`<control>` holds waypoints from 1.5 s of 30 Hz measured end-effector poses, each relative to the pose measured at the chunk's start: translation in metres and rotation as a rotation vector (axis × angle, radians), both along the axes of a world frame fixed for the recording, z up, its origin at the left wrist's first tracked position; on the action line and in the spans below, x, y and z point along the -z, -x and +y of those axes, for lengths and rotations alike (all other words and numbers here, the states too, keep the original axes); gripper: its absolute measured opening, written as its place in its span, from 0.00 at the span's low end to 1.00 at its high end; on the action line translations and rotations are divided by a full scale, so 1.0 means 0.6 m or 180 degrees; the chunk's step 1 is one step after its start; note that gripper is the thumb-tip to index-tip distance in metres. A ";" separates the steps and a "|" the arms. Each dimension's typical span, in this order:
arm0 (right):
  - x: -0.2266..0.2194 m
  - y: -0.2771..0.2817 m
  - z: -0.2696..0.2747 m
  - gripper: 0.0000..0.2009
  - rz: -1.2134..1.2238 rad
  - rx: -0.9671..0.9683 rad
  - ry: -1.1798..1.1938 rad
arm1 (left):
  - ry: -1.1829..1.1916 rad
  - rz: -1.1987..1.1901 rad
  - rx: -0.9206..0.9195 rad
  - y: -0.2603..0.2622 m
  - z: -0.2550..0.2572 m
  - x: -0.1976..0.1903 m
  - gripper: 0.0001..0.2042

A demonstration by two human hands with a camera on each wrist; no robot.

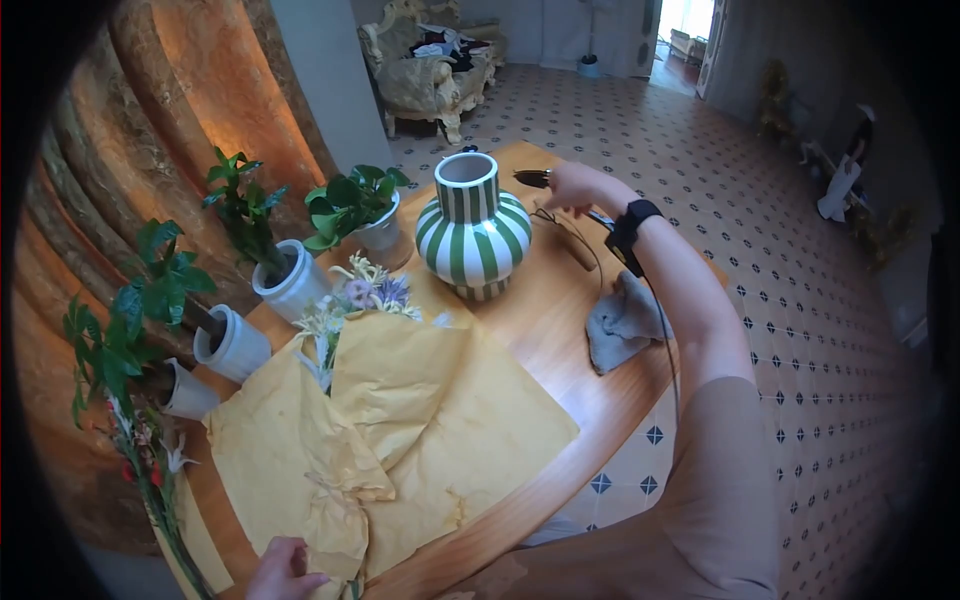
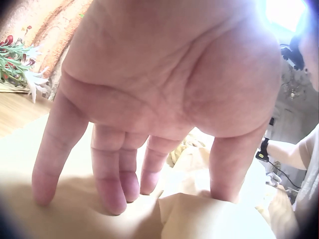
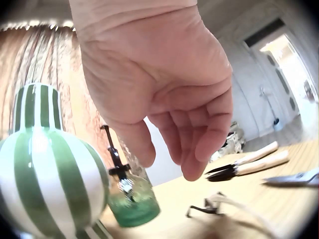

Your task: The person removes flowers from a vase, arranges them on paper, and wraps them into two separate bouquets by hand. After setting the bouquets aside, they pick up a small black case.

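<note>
My left hand rests on the yellow wrapping paper at the table's near edge. In the left wrist view its fingers reach down to the sheet, and the thumb touches a raised fold. A flower bouquet lies wrapped in this paper. My right hand is over the far end of the table, with loosely bent fingers and nothing in them. Below it, in the right wrist view, lie small wooden-handled garden tools and a metal blade. The green-and-white striped vase stands to its left.
Potted plants in white pots line the left side. Flower stems lie near them. A grey cloth is at the right edge. A green glass spray bottle stands beside the vase. An ornate armchair is beyond the table.
</note>
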State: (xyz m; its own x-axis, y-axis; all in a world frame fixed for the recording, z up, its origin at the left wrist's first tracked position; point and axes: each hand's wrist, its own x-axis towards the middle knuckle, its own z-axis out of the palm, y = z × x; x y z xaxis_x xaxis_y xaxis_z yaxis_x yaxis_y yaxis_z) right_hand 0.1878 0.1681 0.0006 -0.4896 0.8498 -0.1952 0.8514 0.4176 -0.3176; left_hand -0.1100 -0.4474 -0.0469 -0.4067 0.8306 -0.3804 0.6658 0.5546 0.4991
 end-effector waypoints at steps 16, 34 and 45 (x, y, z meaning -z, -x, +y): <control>0.128 -0.002 -0.011 0.15 -0.0479 -0.0331 -0.0935 | 0.0040 0.0254 0.0146 -0.014 0.013 -0.020 0.24; 0.090 -0.211 -0.017 0.12 -0.1296 0.0332 -0.0624 | 0.0258 0.0090 0.0180 0.004 0.012 -0.015 0.22; 0.136 -0.197 -0.010 0.15 -0.0649 0.0173 -0.1049 | 0.0241 0.0169 0.0306 0.004 0.016 -0.028 0.26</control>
State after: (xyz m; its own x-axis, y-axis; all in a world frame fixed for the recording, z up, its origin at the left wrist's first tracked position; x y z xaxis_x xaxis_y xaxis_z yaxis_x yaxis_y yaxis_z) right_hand 0.3059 0.1621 -0.0808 -0.4215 0.9068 0.0038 0.9068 0.4215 0.0041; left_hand -0.1123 -0.4380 -0.0303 -0.3479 0.8364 -0.4235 0.7420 0.5218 0.4209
